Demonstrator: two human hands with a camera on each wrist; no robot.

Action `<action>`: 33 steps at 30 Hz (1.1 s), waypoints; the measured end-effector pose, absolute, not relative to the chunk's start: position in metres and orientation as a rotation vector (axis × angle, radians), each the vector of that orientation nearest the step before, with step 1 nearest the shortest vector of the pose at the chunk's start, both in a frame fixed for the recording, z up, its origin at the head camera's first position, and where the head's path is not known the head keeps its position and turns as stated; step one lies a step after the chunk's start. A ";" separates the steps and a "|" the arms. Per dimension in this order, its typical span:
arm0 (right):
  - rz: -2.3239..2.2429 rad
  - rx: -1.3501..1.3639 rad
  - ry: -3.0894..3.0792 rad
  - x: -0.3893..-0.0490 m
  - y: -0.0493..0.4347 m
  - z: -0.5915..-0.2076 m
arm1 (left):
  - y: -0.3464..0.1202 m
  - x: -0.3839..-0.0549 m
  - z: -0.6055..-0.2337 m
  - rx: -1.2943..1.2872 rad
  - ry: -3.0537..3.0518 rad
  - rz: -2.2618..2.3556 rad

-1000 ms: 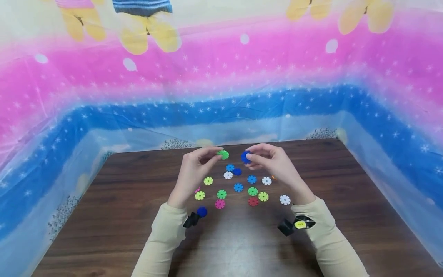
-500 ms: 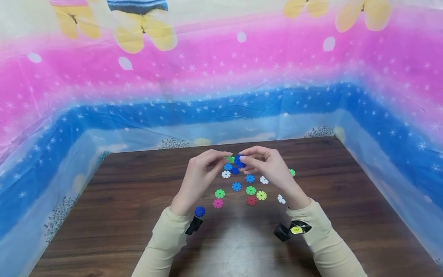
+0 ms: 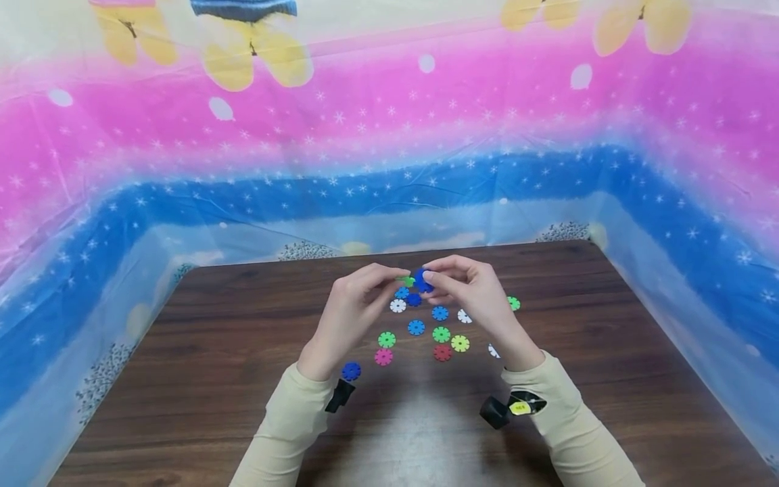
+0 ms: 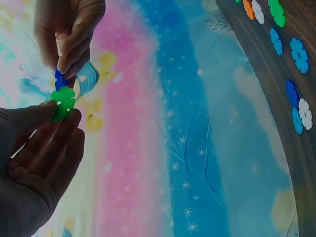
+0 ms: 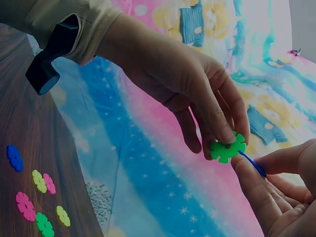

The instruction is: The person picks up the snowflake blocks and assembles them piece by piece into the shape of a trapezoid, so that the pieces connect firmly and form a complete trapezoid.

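Note:
Above the far part of the table, my left hand pinches a green notched plastic disc between thumb and fingers. Facing it, my right hand pinches a dark blue disc of the same kind. Seen from the right wrist, the blue disc is nearly edge-on, its rim right at a slot in the green one. In the left wrist view the green disc overlaps the lower end of the blue one. Fingertips cover part of both discs.
On the dark wooden table lie several loose discs, among them a red disc, a pink disc and a dark blue disc. A patterned cloth hangs behind the table's far edge.
Both hands have come together from apart, the left moving right and the right moving left, bringing the green and blue discs edge to edge. Over the last half second they barely move.

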State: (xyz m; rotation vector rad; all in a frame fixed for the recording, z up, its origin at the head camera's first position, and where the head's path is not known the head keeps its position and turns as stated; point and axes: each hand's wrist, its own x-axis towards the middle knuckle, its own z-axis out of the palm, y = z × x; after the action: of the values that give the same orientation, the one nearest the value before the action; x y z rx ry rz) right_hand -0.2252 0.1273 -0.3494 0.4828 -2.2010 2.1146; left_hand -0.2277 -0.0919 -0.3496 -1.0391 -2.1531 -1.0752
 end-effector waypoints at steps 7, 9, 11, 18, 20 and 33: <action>2.132 0.499 -2.192 -0.226 0.127 -0.350 | -0.090 -0.227 -0.350 -1.045 -2.137 -1.066; 2.132 0.504 -2.196 -0.225 0.127 -0.349 | -0.089 -0.227 -0.351 -1.043 -2.125 -1.056; 2.126 0.512 -2.203 -0.225 0.127 -0.349 | -0.088 -0.227 -0.352 -1.045 -2.105 -1.048; 2.147 0.516 -2.207 -0.223 0.128 -0.348 | -0.084 -0.227 -0.355 -1.067 -2.045 -1.068; 2.159 0.515 -2.204 -0.223 0.127 -0.348 | -0.084 -0.227 -0.355 -1.068 -2.044 -1.072; 2.117 0.580 -2.203 -0.224 0.133 -0.347 | -0.085 -0.229 -0.350 -1.100 -2.026 -1.101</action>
State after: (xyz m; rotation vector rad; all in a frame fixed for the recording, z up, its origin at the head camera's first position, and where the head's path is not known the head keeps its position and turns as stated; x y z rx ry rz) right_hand -0.2242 0.1328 -0.3465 0.5795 -2.2028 2.1171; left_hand -0.2287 -0.0848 -0.3498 -1.1004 -2.0256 -1.1014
